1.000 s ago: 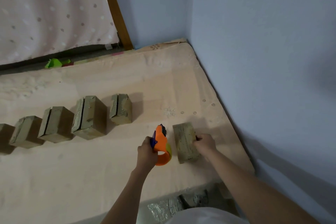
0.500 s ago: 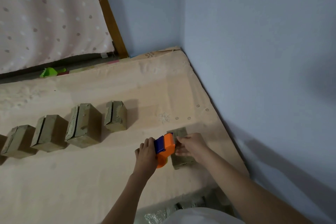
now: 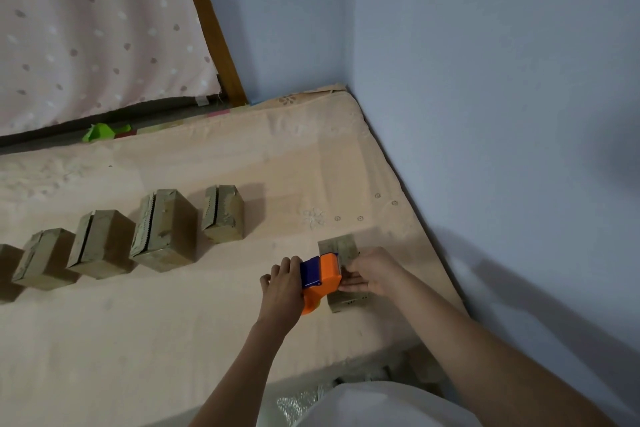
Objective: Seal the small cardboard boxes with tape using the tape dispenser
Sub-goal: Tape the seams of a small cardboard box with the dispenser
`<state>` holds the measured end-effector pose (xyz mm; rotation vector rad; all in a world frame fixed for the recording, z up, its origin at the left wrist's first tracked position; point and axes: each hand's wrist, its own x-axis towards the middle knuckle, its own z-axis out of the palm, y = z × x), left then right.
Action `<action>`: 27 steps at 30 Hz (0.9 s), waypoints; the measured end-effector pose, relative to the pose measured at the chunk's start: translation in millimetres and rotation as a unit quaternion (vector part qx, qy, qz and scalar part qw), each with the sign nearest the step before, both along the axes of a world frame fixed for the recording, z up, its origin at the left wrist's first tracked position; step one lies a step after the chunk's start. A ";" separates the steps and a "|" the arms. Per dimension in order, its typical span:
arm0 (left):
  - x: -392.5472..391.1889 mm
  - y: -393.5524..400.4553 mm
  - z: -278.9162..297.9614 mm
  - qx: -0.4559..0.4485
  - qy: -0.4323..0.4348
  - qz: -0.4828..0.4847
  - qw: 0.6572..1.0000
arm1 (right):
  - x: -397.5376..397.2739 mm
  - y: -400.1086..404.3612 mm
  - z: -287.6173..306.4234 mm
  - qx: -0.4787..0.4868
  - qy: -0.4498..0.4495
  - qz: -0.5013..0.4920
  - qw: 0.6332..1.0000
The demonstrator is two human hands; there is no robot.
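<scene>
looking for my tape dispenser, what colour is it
Orange plastic tape dispenser with a blue part, head view.

A row of cardboard boxes (image 3: 162, 229) blocks the mattress (image 3: 173, 340) to the left; the wall (image 3: 502, 149) hems the right. Bare mattress lies open between the row and the near edge.

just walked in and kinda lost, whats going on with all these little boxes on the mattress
A person is taping small cardboard boxes shut. The left hand grips an orange and blue tape dispenser set against one box near the mattress edge, while the right hand rests on that box at the dispenser's front. A row of other boxes stands to the left.
</scene>
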<state>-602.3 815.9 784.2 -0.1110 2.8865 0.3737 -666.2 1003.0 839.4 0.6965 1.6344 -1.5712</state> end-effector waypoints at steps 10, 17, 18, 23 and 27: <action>6.1 5.0 1.3 -0.005 -0.002 -0.011 1.000 | 2.5 2.9 -2.7 0.015 -0.026 0.013 0.999; 7.0 4.9 3.5 -0.050 0.019 -0.046 0.998 | 6.6 3.7 -13.0 0.104 0.019 0.017 0.994; 7.9 5.2 3.7 -0.060 0.022 -0.050 0.997 | 7.5 3.6 -16.3 0.125 0.025 0.018 0.992; 15.6 4.5 3.7 -0.096 0.030 -0.061 0.993 | 12.6 1.7 -25.8 0.201 0.052 0.039 0.977; 20.4 1.2 -2.9 -0.102 0.033 -0.061 0.992 | 15.3 3.1 -28.9 0.220 0.054 0.049 0.973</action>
